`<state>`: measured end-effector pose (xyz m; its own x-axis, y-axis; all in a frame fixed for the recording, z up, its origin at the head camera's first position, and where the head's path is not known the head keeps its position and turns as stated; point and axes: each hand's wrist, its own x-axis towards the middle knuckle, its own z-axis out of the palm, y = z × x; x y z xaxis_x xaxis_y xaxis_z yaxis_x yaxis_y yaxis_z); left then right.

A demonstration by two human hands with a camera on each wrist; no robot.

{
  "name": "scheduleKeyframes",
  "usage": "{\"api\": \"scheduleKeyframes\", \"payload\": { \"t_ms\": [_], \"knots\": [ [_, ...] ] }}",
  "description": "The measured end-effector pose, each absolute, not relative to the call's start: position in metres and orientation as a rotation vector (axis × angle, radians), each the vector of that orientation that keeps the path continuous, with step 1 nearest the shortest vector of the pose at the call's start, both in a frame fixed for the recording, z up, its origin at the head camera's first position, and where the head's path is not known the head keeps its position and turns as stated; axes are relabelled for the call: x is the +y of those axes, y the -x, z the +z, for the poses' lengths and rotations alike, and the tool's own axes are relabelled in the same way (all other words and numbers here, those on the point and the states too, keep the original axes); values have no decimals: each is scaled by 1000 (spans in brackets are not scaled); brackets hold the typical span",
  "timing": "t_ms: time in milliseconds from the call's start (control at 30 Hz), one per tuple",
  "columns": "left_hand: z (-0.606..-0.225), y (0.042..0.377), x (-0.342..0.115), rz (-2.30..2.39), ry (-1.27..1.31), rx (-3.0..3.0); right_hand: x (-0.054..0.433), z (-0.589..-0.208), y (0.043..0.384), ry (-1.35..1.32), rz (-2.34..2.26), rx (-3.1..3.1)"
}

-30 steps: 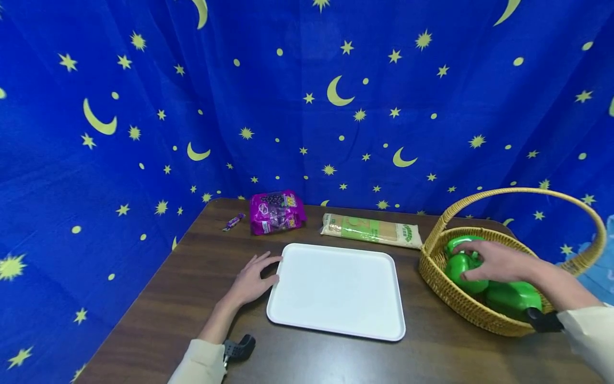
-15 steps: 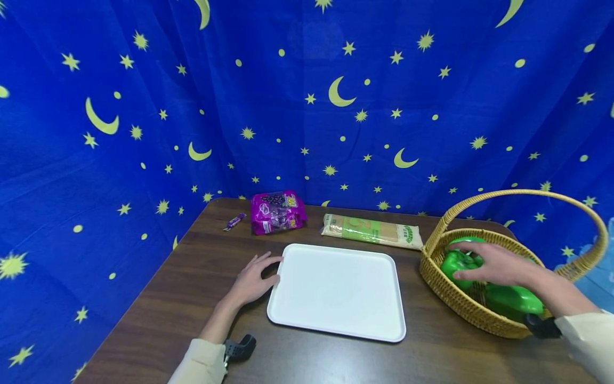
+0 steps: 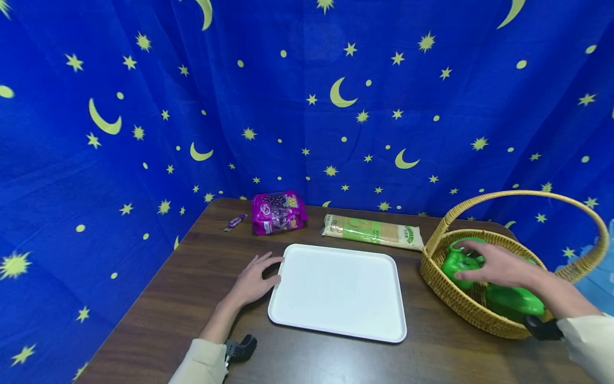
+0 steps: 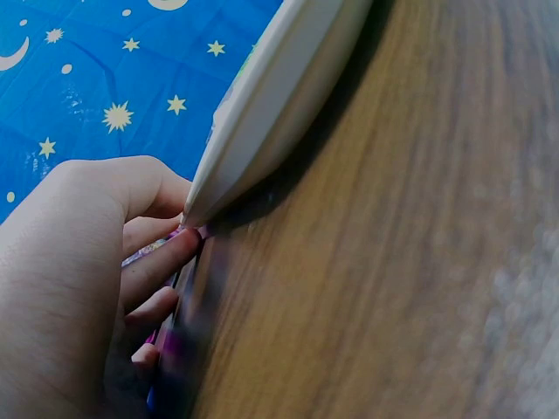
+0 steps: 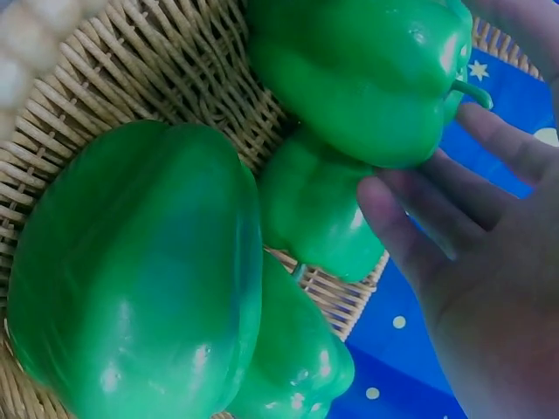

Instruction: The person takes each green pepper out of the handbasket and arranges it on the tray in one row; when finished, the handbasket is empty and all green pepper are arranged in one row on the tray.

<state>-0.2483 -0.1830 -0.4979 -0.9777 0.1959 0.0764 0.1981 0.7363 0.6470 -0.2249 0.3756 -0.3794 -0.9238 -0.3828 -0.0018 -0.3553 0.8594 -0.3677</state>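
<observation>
In the head view my right hand (image 3: 503, 264) reaches into a wicker basket (image 3: 460, 304) at the right. Its thumb and fingers are spread round a green bell pepper (image 3: 455, 269), and in the right wrist view the fingertips touch that pepper (image 5: 358, 78) near its stem. Other green peppers lie in the basket, one large pepper (image 5: 140, 271) nearest the camera. My left hand (image 3: 251, 282) rests at the left rim of a white tray (image 3: 340, 293), thumb and index fingertips touching the edge. The left wrist view shows these fingers at the tray's rim (image 4: 253, 131).
Behind the tray lie a purple candy bag (image 3: 278, 213), a single wrapped candy (image 3: 235, 222) and a long green-and-beige packet (image 3: 371, 232). The basket's tall handle (image 3: 523, 193) arches over the right side. A blue star-and-moon curtain (image 3: 288, 106) hangs behind the wooden table (image 3: 192, 288).
My right hand has shifted slightly left, and the bell pepper under it has moved and turned, apart from the large pepper nearer me. My left hand and the tray have stayed put.
</observation>
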Motion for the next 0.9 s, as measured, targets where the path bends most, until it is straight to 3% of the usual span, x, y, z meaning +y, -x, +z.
{"api": "scheduleKeyframes", "payload": {
  "t_ms": [467,900],
  "knots": [
    [-499,249,-183,-1078,336,-2933,377,-374,221,614,-612,2957],
    [-500,249,-183,-1084,324,-2943,371,-337,211,600,-612,3026]
  ]
}}
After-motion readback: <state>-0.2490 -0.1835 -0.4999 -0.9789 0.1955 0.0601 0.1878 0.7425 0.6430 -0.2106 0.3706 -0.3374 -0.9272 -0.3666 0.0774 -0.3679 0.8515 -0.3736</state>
